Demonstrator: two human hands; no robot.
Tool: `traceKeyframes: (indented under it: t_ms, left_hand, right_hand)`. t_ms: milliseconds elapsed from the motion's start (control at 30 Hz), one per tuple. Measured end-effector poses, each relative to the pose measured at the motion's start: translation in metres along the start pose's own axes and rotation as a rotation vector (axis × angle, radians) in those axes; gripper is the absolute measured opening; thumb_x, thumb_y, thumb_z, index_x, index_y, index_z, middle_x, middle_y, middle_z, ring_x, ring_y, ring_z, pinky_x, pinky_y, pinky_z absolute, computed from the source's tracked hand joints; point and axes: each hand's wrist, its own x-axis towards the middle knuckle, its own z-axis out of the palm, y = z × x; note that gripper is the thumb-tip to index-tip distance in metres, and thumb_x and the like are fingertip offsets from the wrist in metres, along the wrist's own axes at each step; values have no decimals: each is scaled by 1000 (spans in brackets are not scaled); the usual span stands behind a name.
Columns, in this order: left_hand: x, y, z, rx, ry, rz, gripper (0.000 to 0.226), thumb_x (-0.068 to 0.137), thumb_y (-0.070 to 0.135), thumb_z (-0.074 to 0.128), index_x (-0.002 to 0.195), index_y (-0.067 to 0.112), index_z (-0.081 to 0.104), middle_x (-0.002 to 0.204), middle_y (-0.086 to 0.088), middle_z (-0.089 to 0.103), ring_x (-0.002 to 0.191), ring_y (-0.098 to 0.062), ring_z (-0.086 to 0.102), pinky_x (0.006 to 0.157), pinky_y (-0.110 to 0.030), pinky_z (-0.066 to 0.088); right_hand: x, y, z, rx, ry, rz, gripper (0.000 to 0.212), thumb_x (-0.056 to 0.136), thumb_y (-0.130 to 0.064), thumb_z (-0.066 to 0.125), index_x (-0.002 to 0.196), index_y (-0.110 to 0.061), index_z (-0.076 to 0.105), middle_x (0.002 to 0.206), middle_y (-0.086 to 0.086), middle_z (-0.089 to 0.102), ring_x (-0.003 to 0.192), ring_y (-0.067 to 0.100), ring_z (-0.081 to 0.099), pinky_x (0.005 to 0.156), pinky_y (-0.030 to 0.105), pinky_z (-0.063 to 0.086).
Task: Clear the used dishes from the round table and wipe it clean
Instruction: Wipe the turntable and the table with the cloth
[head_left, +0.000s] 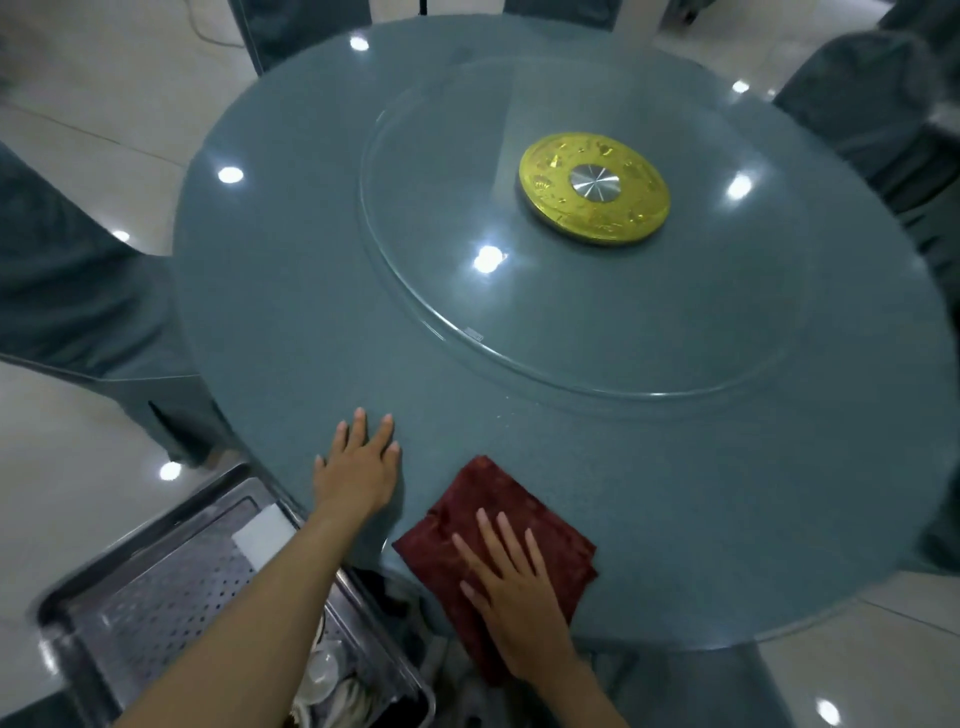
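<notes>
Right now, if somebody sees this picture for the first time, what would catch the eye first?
First the shiny gold disc at the middle of the glass turntable on the grey-blue round table. Then the dark red cloth at the near edge, pressed flat by the right hand, with the left hand flat on the table beside it.

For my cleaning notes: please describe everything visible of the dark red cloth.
The cloth is dark red, soft-looking fabric, folded into a rough square. It lies flat at the near edge of the grey-blue table, its near part hanging over the rim. The right hand presses on it with straight fingers.
</notes>
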Motion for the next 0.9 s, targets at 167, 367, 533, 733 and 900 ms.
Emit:
traceKeyframes:
  t_ms: [167, 367, 533, 733, 900]
  left_hand:
    - [2, -3, -1, 93, 18, 15, 54, 109, 53, 23, 161, 47, 11, 173, 7, -5, 160, -23, 1, 122, -65, 15]
    - [2, -19, 20, 135, 213, 106, 54, 108, 56, 24, 160, 49, 16, 173, 8, 2, 159, -30, -1, 118, -74, 4]
    - [9, -22, 20, 197, 224, 120, 53, 108, 53, 24, 160, 49, 17, 172, 10, 7, 159, -31, 9, 118, -74, 13]
    - [13, -20, 12, 167, 172, 114, 52, 108, 49, 22, 160, 48, 20, 172, 10, 8, 159, -29, 9, 117, -75, 13]
    - [14, -27, -4, -26, 218, 152, 54, 102, 51, 26, 141, 33, 59, 158, 1, 47, 146, -31, 42, 114, -63, 35]
  right_hand:
    - [7, 38, -1, -62, 51, 137, 58, 106, -56, 33, 161, -41, 23, 171, -1, 18, 157, 24, 20, 123, 52, 22]
    - [16, 181, -20, -10, 184, 874, 62, 104, -52, 28, 160, -25, 34, 169, 11, 25, 155, 35, 25, 120, 64, 21]
    - [66, 220, -31, 52, 138, 934, 59, 108, -49, 26, 158, -20, 38, 173, 0, 10, 159, 25, 7, 126, 58, 4]
    - [157, 138, -24, 36, 181, 609, 57, 101, -46, 32, 128, -13, 70, 144, 18, 59, 148, 37, 38, 121, 62, 21]
    - [182, 37, -10, 32, 160, 171, 50, 102, -44, 35, 136, -22, 65, 159, 7, 46, 152, 32, 32, 121, 60, 21]
